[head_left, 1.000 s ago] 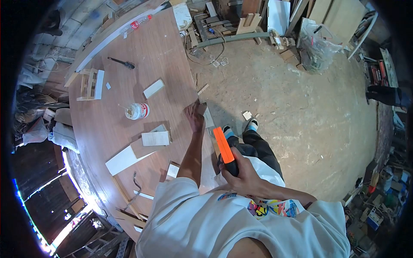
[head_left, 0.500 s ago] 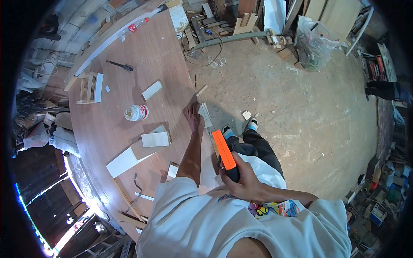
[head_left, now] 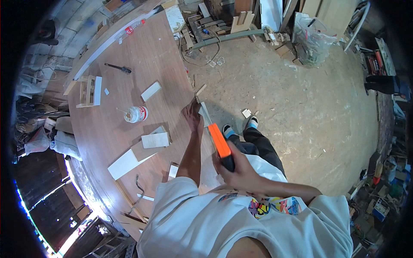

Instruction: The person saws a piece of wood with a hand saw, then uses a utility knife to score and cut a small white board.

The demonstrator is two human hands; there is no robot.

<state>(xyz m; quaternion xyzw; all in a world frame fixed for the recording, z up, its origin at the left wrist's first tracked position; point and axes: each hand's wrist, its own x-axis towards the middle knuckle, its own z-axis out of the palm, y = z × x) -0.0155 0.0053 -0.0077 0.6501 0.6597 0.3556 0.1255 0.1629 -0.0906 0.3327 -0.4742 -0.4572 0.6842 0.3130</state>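
Observation:
My right hand is wrapped around the black grip of an orange hand saw. Its thin blade points up and away, toward the table edge beside my left hand. Bent over that edge, my left hand presses with its fingers on a thin wooden strip, whose end sticks out past the fingertips. A pale board piece shows just right of the left hand, partly behind the blade.
On the wooden table are a white jar, white blocks, another block, a dark tool and a small wooden frame. Wood scraps lie on the floor near my feet. A plastic bag stands at the back.
My right hand and the orange saw have shifted slightly forward and left, toward the left hand. The left hand stays at the table edge.

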